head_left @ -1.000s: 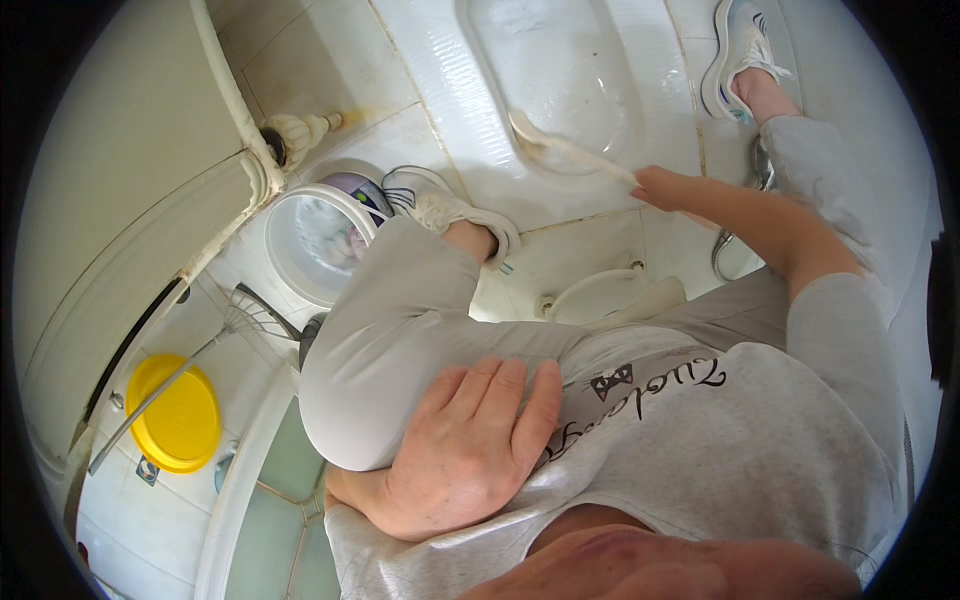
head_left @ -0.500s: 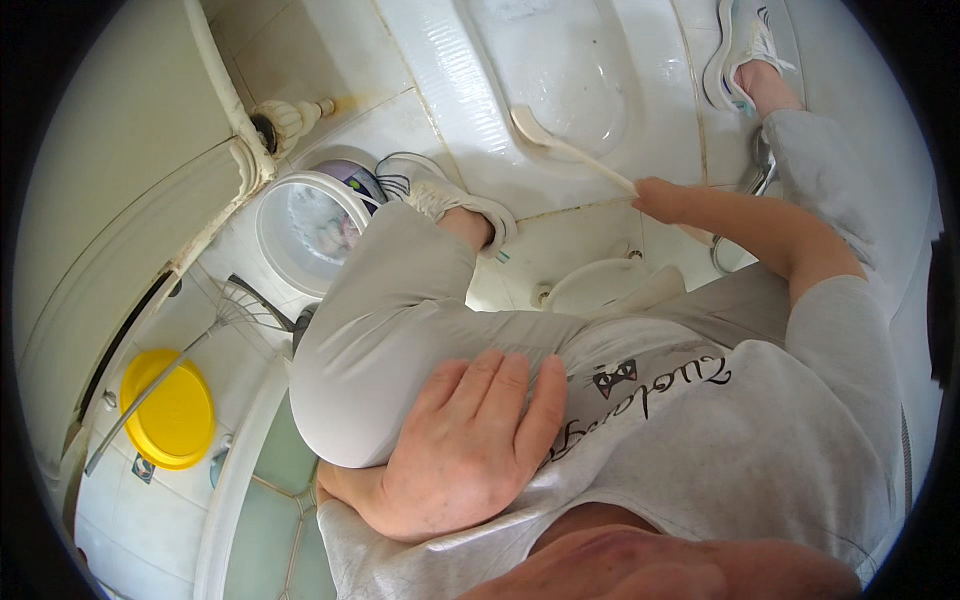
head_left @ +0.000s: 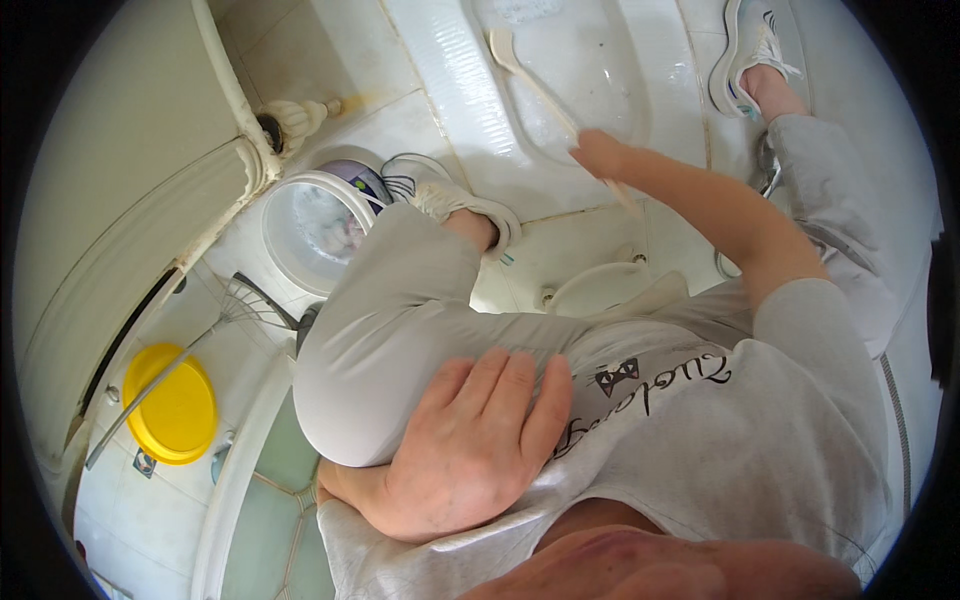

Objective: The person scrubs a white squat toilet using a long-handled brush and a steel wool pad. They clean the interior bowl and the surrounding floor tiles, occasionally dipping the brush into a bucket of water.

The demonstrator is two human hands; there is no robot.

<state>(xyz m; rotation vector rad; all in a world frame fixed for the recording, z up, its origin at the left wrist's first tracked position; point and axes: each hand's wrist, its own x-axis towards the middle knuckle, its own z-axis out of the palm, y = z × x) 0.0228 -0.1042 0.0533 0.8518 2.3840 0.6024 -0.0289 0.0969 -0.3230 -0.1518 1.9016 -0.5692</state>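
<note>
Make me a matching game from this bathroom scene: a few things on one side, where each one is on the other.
Things:
1. left hand
2. right hand
3. yellow lid
4. white bucket

Places:
A. on the floor at far left
B. resting on the bent knee
C. beside the left shoe
D. holding the long-handled brush over the squat pan

Pairs: 1-B, 2-D, 3-A, 4-C

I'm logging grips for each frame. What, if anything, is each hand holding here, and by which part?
The right hand grips a pale long-handled brush by the near end of its handle. The left hand holds nothing; it lies flat on the bent knee.
</note>
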